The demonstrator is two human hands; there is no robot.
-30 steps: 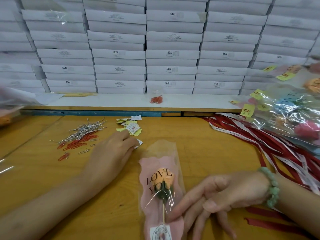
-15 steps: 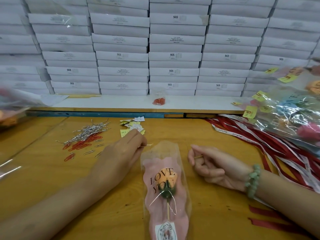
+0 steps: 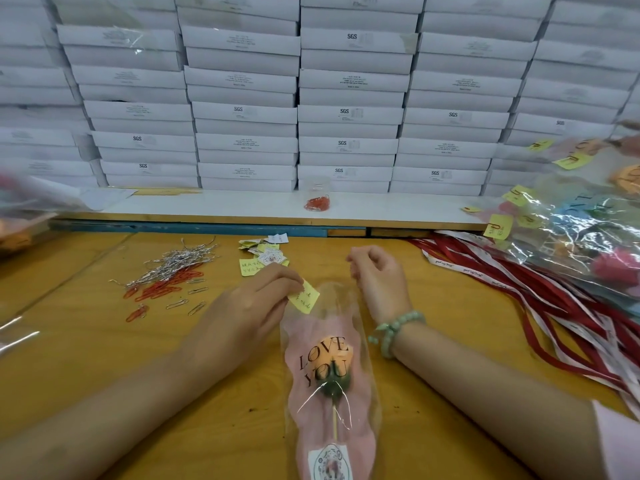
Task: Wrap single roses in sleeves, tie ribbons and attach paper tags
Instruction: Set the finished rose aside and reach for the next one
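Observation:
An orange rose lies in a clear sleeve with pink paper printed "LOVE YOU", stem toward me, on the wooden table. My left hand pinches a small yellow paper tag at the sleeve's top left corner. My right hand hovers just right of the sleeve's top with its fingers curled and fingertips together. A thin clip seen in it earlier is hidden now. Red and white ribbons lie to the right.
Loose red paper clips and silver wire ties lie at the left, with spare tags behind my left hand. Finished wrapped roses pile up at the right. Stacked white boxes line the back, and a cup of clips stands before them.
My left hand has picked a yellow tag off the pile and brought it to the sleeve's top. My right hand left the stem, curled, and moved up beside the sleeve's top.

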